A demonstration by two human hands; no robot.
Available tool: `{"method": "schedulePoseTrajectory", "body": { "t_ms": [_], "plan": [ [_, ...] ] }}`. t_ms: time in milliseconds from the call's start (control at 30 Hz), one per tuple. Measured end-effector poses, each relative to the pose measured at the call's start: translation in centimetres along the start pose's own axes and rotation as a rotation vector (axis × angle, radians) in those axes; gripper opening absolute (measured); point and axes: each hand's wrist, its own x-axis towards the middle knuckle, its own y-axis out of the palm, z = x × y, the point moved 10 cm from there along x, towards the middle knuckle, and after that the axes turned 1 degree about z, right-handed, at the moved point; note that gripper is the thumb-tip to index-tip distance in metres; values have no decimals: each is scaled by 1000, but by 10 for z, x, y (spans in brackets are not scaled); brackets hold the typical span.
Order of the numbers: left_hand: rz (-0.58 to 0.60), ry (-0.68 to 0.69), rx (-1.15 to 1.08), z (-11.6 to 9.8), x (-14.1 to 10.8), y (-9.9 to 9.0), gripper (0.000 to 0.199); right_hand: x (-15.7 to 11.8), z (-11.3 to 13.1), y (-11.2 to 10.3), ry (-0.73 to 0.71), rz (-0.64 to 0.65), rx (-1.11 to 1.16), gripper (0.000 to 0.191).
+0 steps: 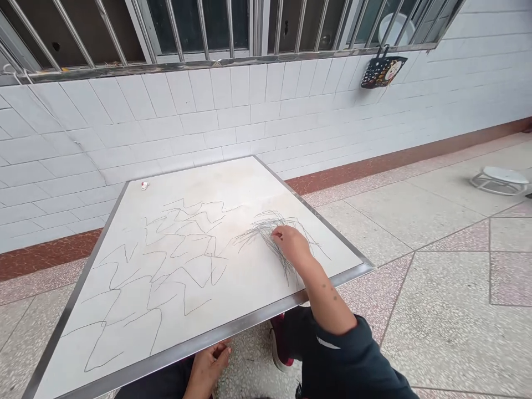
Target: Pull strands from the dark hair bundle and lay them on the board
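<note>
Barred windows (216,27) top a white tiled wall (291,122) above speckled floor (453,282).

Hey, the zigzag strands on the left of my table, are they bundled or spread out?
Spread out: zigzag strands run across the tabletop, some crossing, with white surface showing between.

The right hand (288,241) is at the pile (266,223) of wires on the worktop (233,177), beside bent wires (150,280); the left hand (208,367) is below.

Free room lies across the far middle of the tabletop (220,178). Bent wires (182,269) crowd its left; a wire bundle (262,225) blocks the near right
</note>
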Motion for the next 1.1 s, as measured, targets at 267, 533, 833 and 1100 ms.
{"method": "schedulePoseTrajectory", "body": {
  "t_ms": [267, 533, 833, 1100],
  "plan": [
    [-70, -161, -149, 27, 6, -6, 52, -1, 7, 24, 43, 79, -69, 9],
    [-71, -163, -160, 27, 7, -8, 58, -3, -3, 15, 128, 30, -34, 13],
    [-71, -154, -232, 34, 10, -4, 59, -3, -4, 2, 152, -37, 146, 13],
    [-71, -156, -221, 34, 10, -6, 64, -2, -8, 3, 120, -55, 362, 14]
  ]
}}
